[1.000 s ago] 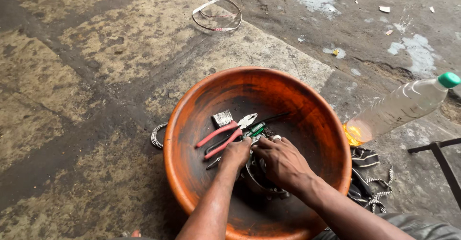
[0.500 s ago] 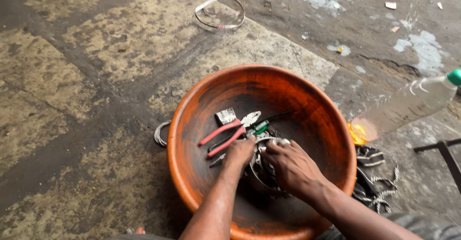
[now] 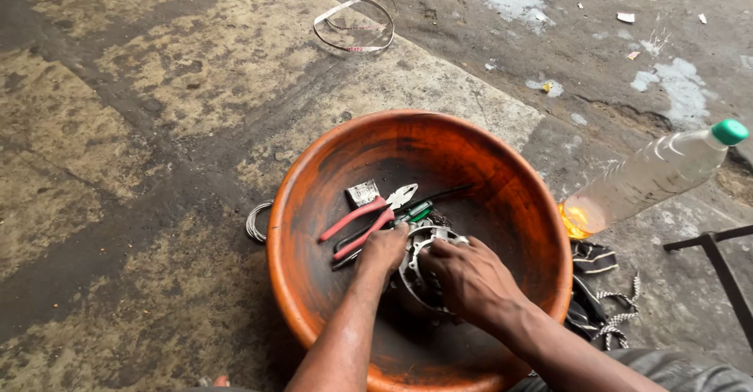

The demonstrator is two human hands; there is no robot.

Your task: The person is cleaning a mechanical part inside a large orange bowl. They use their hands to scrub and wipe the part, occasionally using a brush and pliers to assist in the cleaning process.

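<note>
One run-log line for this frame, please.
left hand and right hand on round metal part | in orange basin | red-handled pliers beside

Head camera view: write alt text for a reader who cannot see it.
Both of a person's bare hands, left hand and right hand, grip a round grey metal machine part inside a large orange-brown plastic basin on a stained concrete floor. Red-handled pliers lie in the basin; a clear plastic bottle with a green cap lies to its right.

- Soft, even daylight; faint shadows only.
- Dim inside the orange basin [image 3: 314, 204], mild sheen on its rim.
- Sharp throughout, slight wide-angle stretch at edges.
</note>
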